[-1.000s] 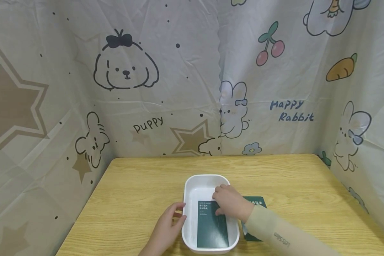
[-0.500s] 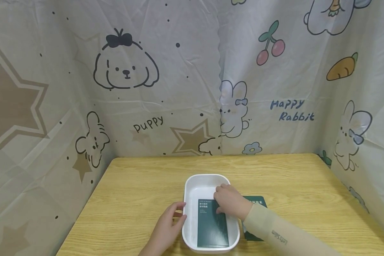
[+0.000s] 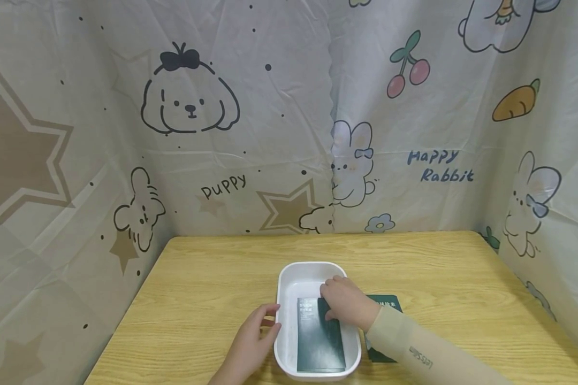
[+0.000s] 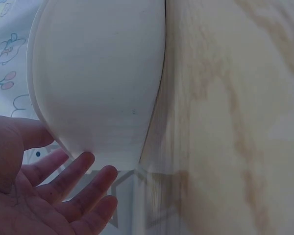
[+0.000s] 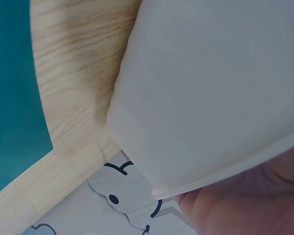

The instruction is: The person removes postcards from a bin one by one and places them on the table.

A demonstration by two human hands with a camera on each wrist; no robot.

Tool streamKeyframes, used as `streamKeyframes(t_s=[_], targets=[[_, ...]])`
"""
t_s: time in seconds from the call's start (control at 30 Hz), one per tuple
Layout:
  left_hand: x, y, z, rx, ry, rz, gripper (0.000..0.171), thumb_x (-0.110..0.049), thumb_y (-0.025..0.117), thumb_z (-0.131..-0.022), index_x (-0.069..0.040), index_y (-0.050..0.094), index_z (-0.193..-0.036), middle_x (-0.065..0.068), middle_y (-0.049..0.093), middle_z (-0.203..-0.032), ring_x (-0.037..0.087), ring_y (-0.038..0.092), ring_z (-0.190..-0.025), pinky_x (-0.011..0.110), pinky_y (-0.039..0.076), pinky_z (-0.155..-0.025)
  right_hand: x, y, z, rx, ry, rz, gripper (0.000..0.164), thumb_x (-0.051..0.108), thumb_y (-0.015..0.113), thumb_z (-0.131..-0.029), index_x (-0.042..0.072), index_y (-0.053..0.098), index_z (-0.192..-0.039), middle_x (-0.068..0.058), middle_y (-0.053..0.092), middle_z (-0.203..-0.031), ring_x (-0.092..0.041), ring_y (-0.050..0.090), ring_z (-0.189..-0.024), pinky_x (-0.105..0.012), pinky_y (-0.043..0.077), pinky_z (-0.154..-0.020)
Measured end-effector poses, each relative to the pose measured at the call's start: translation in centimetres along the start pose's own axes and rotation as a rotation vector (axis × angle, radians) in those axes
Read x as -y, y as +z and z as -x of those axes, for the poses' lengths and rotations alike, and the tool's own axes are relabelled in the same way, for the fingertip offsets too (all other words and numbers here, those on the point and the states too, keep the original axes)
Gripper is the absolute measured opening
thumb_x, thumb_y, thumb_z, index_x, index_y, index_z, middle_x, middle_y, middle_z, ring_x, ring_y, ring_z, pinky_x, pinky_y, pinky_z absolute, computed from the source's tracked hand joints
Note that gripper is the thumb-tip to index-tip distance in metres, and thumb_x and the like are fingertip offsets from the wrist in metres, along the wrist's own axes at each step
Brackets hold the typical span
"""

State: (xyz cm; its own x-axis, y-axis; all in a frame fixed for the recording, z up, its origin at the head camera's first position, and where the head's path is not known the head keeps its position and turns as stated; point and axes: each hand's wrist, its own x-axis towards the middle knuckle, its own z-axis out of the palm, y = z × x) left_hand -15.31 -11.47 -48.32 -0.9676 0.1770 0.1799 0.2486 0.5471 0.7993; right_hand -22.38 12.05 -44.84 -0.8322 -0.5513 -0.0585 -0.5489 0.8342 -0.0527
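A white rounded rectangular tray (image 3: 305, 283) stands on the table near its front. Inside it lies a thin dark green booklet (image 3: 319, 345) with white lettering at its top left. My right hand (image 3: 349, 303) reaches over the tray's right side and pinches the booklet's upper right part; the fingertips are partly hidden. In the right wrist view the tray wall (image 5: 210, 88) covers most of that hand (image 5: 245, 200). At the tray's left wall, my left hand (image 3: 250, 339) touches the rim with spread, lightly bent fingers. The left wrist view shows these fingers (image 4: 71, 178) loose beside the wall.
Another green booklet (image 3: 381, 355) lies on the wooden table (image 3: 202, 289) to the right of the tray, partly under the right forearm. A printed cloth (image 3: 279, 133) with cartoon animals hangs behind and along both sides of the table.
The booklet's top edge has risen slightly and its sheen has shifted, with lighter glare near the lettering. The left hand and the tray have stayed in place.
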Motion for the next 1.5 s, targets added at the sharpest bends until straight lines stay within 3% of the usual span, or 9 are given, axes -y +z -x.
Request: streamKeyframes(t_s=[0.23, 0.4, 0.6, 0.87, 1.1, 1.33, 1.5], targets=[[0.1, 0.0, -0.1, 0.006, -0.015, -0.004, 0.033, -0.016, 0.060, -0.092, -0.010, 0.056, -0.124, 0.011, 0.063, -0.117, 0.020, 0.059, -0.095, 0.046, 0.051, -0.082, 0.0, -0.2, 0.0, -0.005, 0.010, -0.044, 0.043, 0.031, 0.081, -0.071, 0.007, 0.066, -0.103, -0.002, 0.065, -0.089, -0.016, 0.050, -0.080, -0.035, 0.054, -0.079], [0.0, 0.0, -0.1, 0.005, -0.016, -0.005, 0.033, -0.016, 0.060, -0.092, -0.010, 0.056, -0.124, 0.010, 0.063, -0.117, 0.020, 0.059, -0.095, 0.046, 0.051, -0.082, -0.3, -0.4, -0.1, -0.032, 0.001, -0.112, 0.037, 0.025, 0.083, -0.068, 0.009, 0.064, -0.097, -0.001, 0.062, -0.087, -0.014, 0.052, -0.078, -0.035, 0.055, -0.078], [-0.1, 0.0, -0.1, 0.003, -0.022, -0.007, 0.033, -0.016, 0.060, -0.092, -0.010, 0.056, -0.124, 0.010, 0.063, -0.116, 0.020, 0.059, -0.095, 0.046, 0.051, -0.083, -1.1, -1.1, -0.2, -0.051, 0.001, -0.270, 0.024, 0.018, 0.079, -0.075, 0.012, 0.062, -0.092, 0.001, 0.059, -0.085, -0.011, 0.052, -0.072, -0.033, 0.055, -0.069], [-0.3, -0.1, -0.1, 0.006, -0.032, -0.010, 0.033, -0.017, 0.060, -0.092, -0.010, 0.056, -0.124, 0.010, 0.063, -0.117, 0.020, 0.059, -0.095, 0.047, 0.051, -0.083, -2.3, -2.0, -0.1, -0.070, -0.035, -0.462, 0.016, 0.012, 0.073, -0.080, 0.017, 0.063, -0.090, 0.004, 0.061, -0.086, -0.012, 0.054, -0.079, -0.036, 0.054, -0.070], [-0.5, -0.2, -0.2, 0.024, -0.061, -0.015, 0.034, -0.020, 0.060, -0.093, -0.011, 0.056, -0.125, 0.010, 0.062, -0.119, 0.019, 0.059, -0.096, 0.047, 0.052, -0.085, -3.1, -2.4, 0.2, -0.070, -0.020, -0.593, 0.009, 0.015, 0.067, -0.087, 0.022, 0.064, -0.091, 0.005, 0.063, -0.083, -0.012, 0.056, -0.078, -0.037, 0.053, -0.070], [-0.3, -0.2, -0.1, 0.014, -0.040, -0.001, 0.033, -0.019, 0.060, -0.092, -0.011, 0.056, -0.124, 0.010, 0.063, -0.118, 0.020, 0.059, -0.095, 0.047, 0.051, -0.085, -4.1, -2.7, 0.7, -0.106, 0.015, -0.743, 0.008, 0.020, 0.063, -0.090, 0.023, 0.066, -0.098, 0.003, 0.067, -0.089, -0.013, 0.060, -0.082, -0.040, 0.053, -0.075], [-0.2, -0.1, -0.2, 0.018, -0.029, 0.003, 0.033, -0.018, 0.059, -0.093, -0.010, 0.056, -0.125, 0.010, 0.062, -0.117, 0.020, 0.059, -0.096, 0.048, 0.051, -0.085, -5.5, -3.7, 1.4, -0.135, 0.062, -0.792, 0.015, 0.026, 0.061, -0.092, 0.019, 0.066, -0.104, 0.001, 0.067, -0.091, -0.014, 0.060, -0.084, -0.042, 0.053, -0.079]])
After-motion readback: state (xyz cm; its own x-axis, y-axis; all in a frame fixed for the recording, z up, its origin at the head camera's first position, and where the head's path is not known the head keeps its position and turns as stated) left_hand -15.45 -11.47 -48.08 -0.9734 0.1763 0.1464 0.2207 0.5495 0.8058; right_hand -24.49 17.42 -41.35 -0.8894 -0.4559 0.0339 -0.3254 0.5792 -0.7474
